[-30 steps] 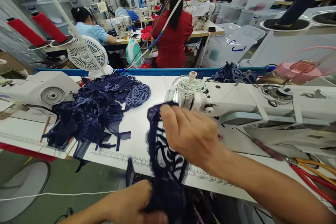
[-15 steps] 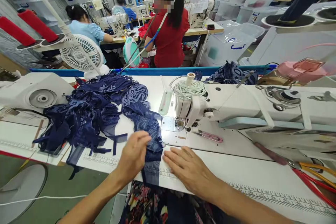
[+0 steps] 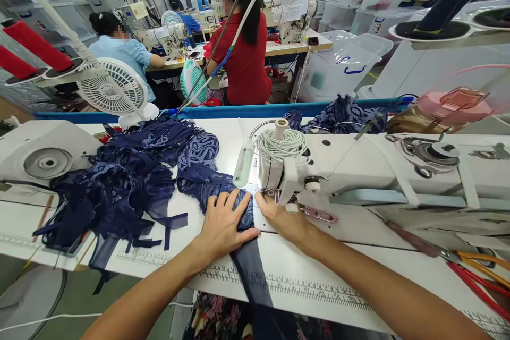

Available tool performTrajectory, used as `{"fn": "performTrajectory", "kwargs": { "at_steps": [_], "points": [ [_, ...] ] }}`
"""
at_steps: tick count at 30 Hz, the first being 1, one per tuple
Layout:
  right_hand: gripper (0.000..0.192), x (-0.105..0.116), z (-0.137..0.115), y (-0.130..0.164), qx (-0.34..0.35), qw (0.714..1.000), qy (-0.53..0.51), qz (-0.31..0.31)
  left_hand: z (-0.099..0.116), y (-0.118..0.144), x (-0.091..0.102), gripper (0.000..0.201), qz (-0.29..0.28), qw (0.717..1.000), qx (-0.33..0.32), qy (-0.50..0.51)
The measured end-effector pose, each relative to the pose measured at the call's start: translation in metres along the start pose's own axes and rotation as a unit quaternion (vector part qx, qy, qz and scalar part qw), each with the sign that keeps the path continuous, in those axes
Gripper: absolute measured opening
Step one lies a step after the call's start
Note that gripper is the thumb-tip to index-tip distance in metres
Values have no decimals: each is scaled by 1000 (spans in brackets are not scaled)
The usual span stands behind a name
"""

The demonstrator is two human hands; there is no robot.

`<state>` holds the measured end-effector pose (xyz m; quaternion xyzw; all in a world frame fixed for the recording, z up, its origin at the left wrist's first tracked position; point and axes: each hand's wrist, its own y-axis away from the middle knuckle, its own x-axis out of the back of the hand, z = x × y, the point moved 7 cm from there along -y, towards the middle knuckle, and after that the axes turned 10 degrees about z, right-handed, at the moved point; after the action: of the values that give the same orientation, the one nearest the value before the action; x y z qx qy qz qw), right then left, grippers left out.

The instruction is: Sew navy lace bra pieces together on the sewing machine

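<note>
My left hand (image 3: pixel 226 221) lies palm down with its fingers spread on a navy lace garment piece (image 3: pixel 201 183), pressing it to the table left of the needle. A sheer navy strip (image 3: pixel 252 260) trails from that piece over the front edge. Beside the needle area of the white sewing machine (image 3: pixel 274 170) is my right hand (image 3: pixel 285 220). Its fingertips reach to the presser foot at the fabric's right edge; some fingers are hidden by the machine head, so I cannot tell whether they grip anything. Pink-handled thread snips (image 3: pixel 319 214) lie just behind my right hand.
A heap of navy pieces (image 3: pixel 123 175) covers the left of the table. Scissors with red and orange handles (image 3: pixel 450 256) lie at the right. A white fan (image 3: pixel 113 86) stands at the back left. Two people sit at machines beyond the blue rail (image 3: pixel 223 111).
My left hand has come down flat onto the lace piece. My right hand has moved up and forward to the presser foot. The lace piece has shifted toward the needle.
</note>
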<state>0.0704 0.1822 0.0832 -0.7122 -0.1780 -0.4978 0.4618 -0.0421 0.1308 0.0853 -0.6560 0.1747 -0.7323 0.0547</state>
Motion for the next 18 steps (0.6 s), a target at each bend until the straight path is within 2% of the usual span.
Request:
{"fn": "performTrajectory", "kwargs": {
  "at_steps": [3,6,10,14,16,18],
  "points": [
    [26,9,2,10,5,999,1,-34,-3,-10,-7,79,10,1000,2,19],
    [19,23,3,29,3,996,-67,-66,-4,-19,-18,79,-4,999,-2,49],
    [21,42,-5,42,40,988,-152,3,-1,-38,-25,75,-20,994,-27,101],
    [14,39,-18,43,96,980,-171,3,2,-58,-23,73,-23,988,-63,141],
    [15,37,-22,43,113,976,-188,-11,3,-59,-19,75,-10,987,-66,144],
    [17,35,-23,45,117,972,-203,-23,6,-52,-11,66,22,989,-63,130]
  ]
}}
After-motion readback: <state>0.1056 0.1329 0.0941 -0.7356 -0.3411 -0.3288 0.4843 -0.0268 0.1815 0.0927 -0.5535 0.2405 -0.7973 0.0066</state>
